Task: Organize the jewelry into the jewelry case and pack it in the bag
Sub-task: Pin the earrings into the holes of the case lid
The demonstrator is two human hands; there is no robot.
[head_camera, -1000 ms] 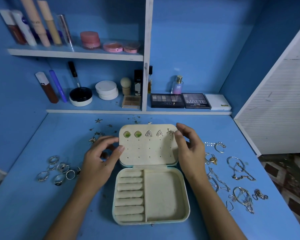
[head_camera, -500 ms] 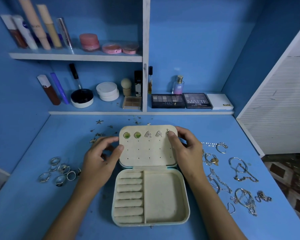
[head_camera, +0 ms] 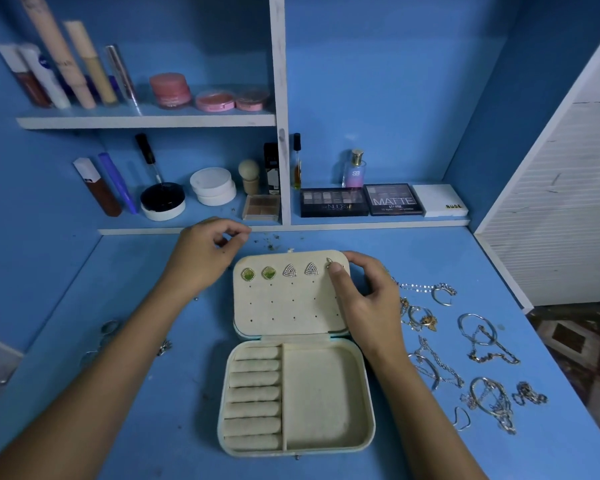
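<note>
A cream jewelry case lies open on the blue table, with ring rolls on its left and a bare tray on its right. Its lid carries two green earrings and two triangular silver earrings in the top row. My right hand grips the lid's top right corner, thumb pressing a small silver earring against it. My left hand hovers over the table behind and left of the case, thumb and forefinger pinched; I see nothing in the pinch.
Chains, bracelets and hoops lie scattered right of the case. Rings lie at the left, partly behind my left forearm. Cosmetics and eyeshadow palettes fill the shelves behind. A white slatted panel borders the table's right side.
My left hand has left the lid's left edge and moved back and left over the loose earrings. My right thumb has stayed on the earring at the lid's corner.
</note>
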